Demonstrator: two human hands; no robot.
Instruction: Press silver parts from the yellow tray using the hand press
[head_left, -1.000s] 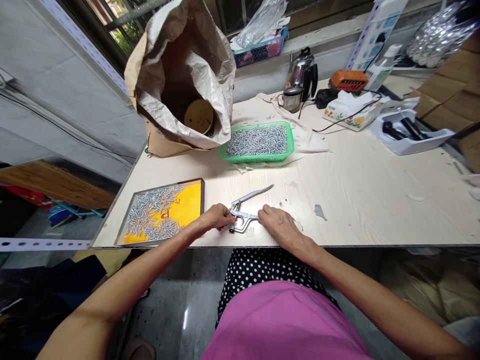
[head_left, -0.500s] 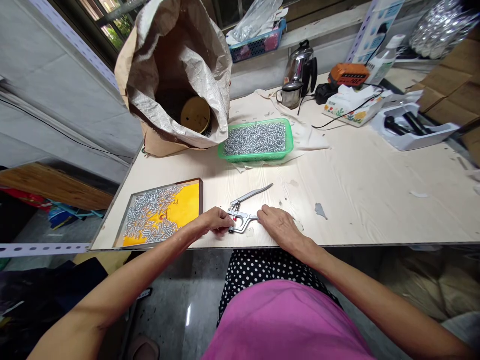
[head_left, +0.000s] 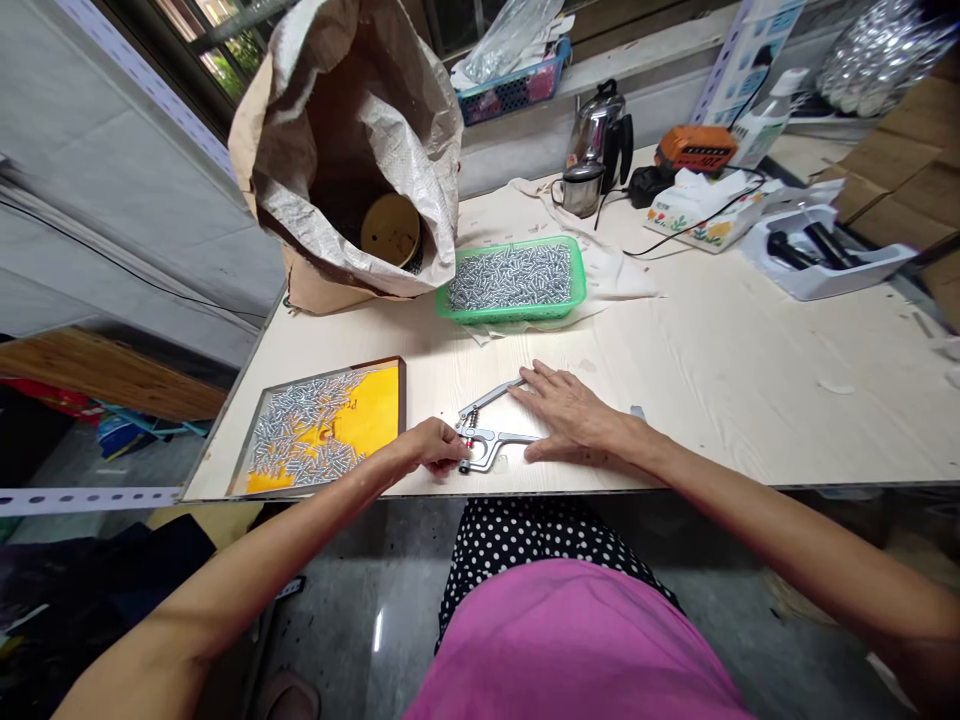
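A pair of grey metal spring pliers lies on the table with its two handles spread apart. A coil spring and a small red spot show near its head. My left hand is closed in a pinch at the jaw end; what sits between its fingertips is hidden. My right hand has its fingers stretched out, their tips at the end of the upper handle and the thumb by the lower one. Left of my left hand lies a shallow tray with a yellow bottom, holding many small silver metal pins.
Behind the pliers stands a green basket full of similar pins. A large woven sack with a round tin inside stands back left. Farther back are a kettle, a mug, a tissue pack and a white tray.
My right hand has let go of the lower handle, opened and moved up and to the right, across both handle ends. My left hand stays at the pliers' head.
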